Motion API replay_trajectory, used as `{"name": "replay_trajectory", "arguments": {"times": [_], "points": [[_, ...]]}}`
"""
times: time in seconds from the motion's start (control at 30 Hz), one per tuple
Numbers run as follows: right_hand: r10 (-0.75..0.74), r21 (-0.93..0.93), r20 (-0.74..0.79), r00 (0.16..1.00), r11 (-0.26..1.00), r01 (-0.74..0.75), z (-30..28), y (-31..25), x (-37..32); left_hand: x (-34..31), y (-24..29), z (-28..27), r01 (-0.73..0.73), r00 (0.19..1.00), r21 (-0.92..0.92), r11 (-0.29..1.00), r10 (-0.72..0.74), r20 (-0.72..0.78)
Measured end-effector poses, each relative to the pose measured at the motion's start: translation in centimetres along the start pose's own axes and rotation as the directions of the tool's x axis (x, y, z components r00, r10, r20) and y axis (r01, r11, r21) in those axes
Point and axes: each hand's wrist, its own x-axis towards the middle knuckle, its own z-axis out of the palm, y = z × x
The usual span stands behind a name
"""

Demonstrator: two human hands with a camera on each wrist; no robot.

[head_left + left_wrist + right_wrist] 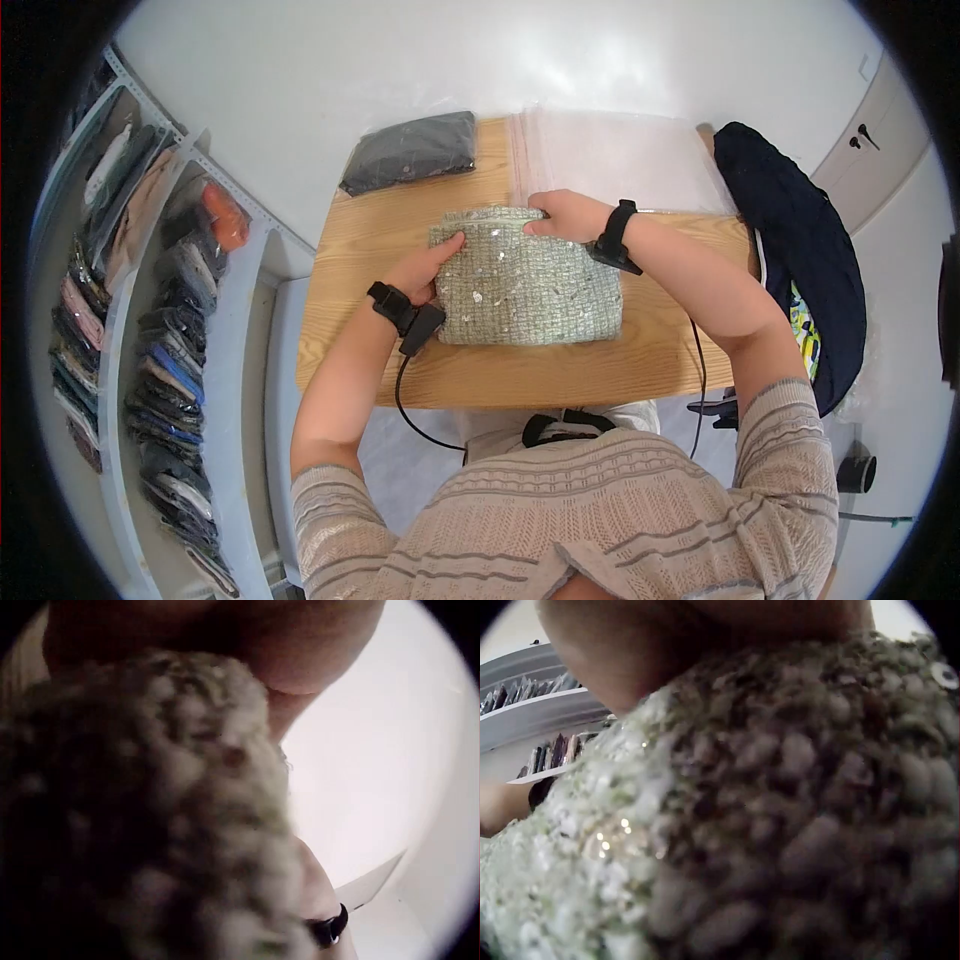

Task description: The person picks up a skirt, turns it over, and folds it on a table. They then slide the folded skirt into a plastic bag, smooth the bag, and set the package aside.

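No words, brand names, labels, numbers or signs can be read in any of the three views.

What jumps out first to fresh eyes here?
The folded pale green sequined fabric, mid-table, with the left hand gripping its left edge and the right hand its far edge. Next, the dark navy item draped at the table's right side. Then the shelves on the left, packed with clothes in clear bags, one bright orange.
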Motion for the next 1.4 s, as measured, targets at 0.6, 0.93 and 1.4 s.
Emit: {"name": "replay_trajectory", "arguments": {"times": [0.6, 0.93, 1.4], "points": [[0.17, -0.333, 0.211, 0.963, 0.938, -0.093, 2.1, 0.7, 3.3, 1.9, 2.2, 0.8, 0.18, 0.984, 0.113, 0.977, -0.181, -0.003], [0.177, -0.188, 0.086, 0.98, 0.969, -0.159, 2.4, 0.4, 3.2, -0.4, 0.4, 2.0, -0.259, 0.94, 0.966, 0.021, 0.234, 0.247], [0.179, 0.295, 0.089, 0.98, 0.935, -0.198, 5.1, -0.8, -5.2, -13.3, -3.4, 5.8, -0.305, 0.93, 0.911, -0.276, 0.118, 0.347]]}}
